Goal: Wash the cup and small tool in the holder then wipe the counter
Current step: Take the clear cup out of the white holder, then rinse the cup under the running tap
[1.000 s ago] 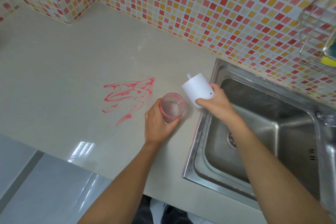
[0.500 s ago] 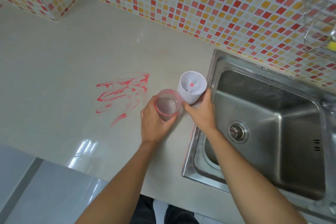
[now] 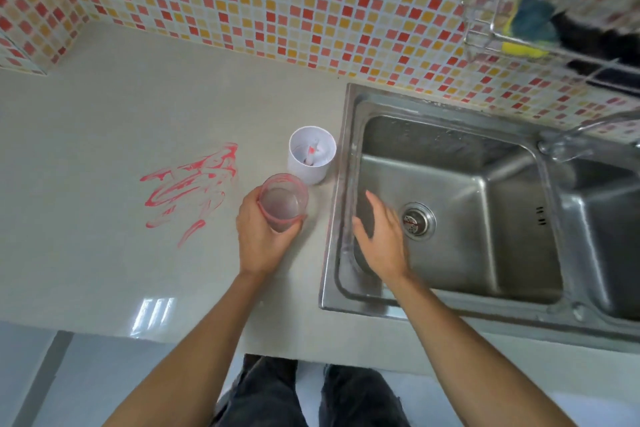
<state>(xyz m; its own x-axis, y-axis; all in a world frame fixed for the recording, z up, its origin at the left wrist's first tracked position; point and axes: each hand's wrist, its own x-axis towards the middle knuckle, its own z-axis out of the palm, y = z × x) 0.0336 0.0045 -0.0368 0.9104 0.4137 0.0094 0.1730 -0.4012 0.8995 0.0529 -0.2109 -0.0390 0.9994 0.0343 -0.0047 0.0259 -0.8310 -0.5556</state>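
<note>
The left hand (image 3: 261,241) is closed around a clear plastic cup (image 3: 282,202) with a pink rim. The cup stands upright on the beige counter (image 3: 104,149), or just above it; I cannot tell if its base touches. The inside of the cup looks cloudy with a pinkish tint.

At 1 o'clock from the cup, just beside it, a white round holder (image 3: 312,154) stands upright on the counter with its mouth open to the top. Inside it lies a small tool (image 3: 311,153), whitish with a red mark; its shape is too small to tell. No hand touches the holder. The holder is near the left edge of the steel sink (image 3: 485,253).

At 9 o'clock from the cup there is a red smeared stain (image 3: 194,189) on the counter, in several streaks, apart from the cup.

The right hand (image 3: 382,241) is over the left part of the sink basin, blurred, with the fingers spread and loosely open, and it holds nothing. The drain (image 3: 418,220) is at 3 o'clock from this hand, near it.

At 1 o'clock from the sink, a wire rack (image 3: 491,10) hangs on the mosaic tile wall (image 3: 277,0), and a yellow and green sponge (image 3: 530,28) lies in it.
</note>
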